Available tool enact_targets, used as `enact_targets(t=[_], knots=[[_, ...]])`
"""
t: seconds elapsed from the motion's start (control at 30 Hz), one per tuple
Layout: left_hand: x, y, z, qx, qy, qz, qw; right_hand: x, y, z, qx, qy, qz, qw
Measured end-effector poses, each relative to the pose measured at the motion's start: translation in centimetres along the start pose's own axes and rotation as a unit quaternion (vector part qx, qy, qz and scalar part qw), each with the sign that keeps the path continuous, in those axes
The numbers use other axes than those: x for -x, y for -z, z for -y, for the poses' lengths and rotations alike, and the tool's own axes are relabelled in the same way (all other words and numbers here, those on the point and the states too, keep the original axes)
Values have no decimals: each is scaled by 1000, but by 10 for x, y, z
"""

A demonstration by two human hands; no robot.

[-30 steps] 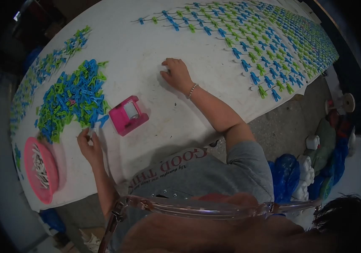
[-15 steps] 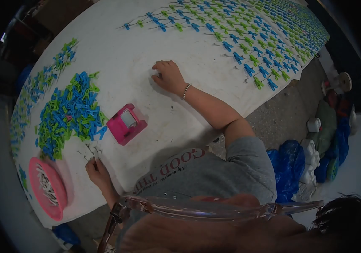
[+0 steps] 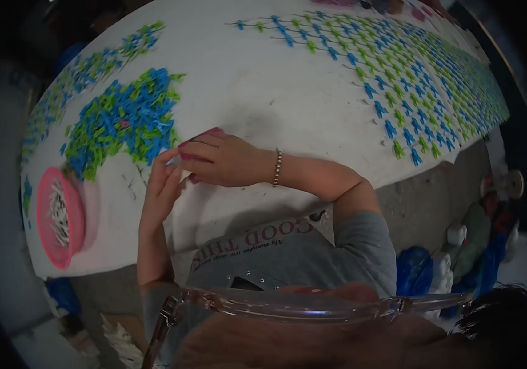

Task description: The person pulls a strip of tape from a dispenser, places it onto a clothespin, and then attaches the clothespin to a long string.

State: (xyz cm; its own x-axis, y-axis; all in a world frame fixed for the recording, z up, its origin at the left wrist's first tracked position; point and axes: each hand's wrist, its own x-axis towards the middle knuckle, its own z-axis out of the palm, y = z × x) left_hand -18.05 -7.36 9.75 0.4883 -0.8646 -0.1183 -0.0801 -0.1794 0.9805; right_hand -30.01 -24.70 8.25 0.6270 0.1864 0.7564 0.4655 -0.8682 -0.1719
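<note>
My right hand [image 3: 226, 161], with a beaded bracelet at the wrist, lies over a pink dispenser [image 3: 214, 132], its fingers bent across the top so that most of the body is covered. Close against it, my left hand [image 3: 163, 184] has thumb and fingers drawn together at the dispenser's left side. Whatever those fingers hold is too small or hidden to make out. Just beyond the left hand is a heap of blue and green clips [image 3: 125, 123]. A few thin dark strands [image 3: 133, 183] lie on the white table beside that hand.
A pink basin [image 3: 79, 224] of white sticks stands at the table's left edge. More clips are strewn at the far left [image 3: 100, 61]. Rows of blue and green clips with thin stems [image 3: 392, 92] spread over the right side. Blue bags [image 3: 414, 270] sit on the floor at right.
My right hand has come from the middle of the table leftward onto the pink dispenser. My left hand has moved up and right to meet it. The whole view has shifted slightly.
</note>
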Motion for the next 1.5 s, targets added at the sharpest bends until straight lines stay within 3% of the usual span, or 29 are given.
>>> enact_targets(t=[0.13,0.27,0.33,0.4,0.43,0.5,0.57,0.6,0.63,0.83,1.43,1.5], knots=[[-3,1,4,101,-42,62,992,11,-10,-2,-7,12,45,999],[4,3,22,68,-140,3,988,17,-6,-1,-32,-121,65,990],[5,5,29,21,-230,-87,969,19,-8,0,-77,-166,58,981],[6,5,30,22,-232,-106,967,19,-10,6,-224,-263,93,934],[6,6,30,23,-236,-117,965,18,-11,7,-227,-259,97,934],[2,10,31,31,-230,-129,964,16,-12,9,-253,-340,108,899],[-5,13,30,41,-223,-142,964,12,-10,5,-223,-287,85,928],[-9,14,28,-5,-269,-145,952,11,-10,1,-189,-236,54,952],[-12,14,25,-51,-314,-147,937,10,-10,-1,-193,-234,59,951],[-29,12,10,-157,-361,-193,899,8,-17,-16,-221,-305,35,926],[-41,21,73,-262,-352,-179,880,35,-56,-42,-94,-250,34,963],[-40,23,78,-240,-319,-175,900,34,-56,-43,-83,-241,37,966]])
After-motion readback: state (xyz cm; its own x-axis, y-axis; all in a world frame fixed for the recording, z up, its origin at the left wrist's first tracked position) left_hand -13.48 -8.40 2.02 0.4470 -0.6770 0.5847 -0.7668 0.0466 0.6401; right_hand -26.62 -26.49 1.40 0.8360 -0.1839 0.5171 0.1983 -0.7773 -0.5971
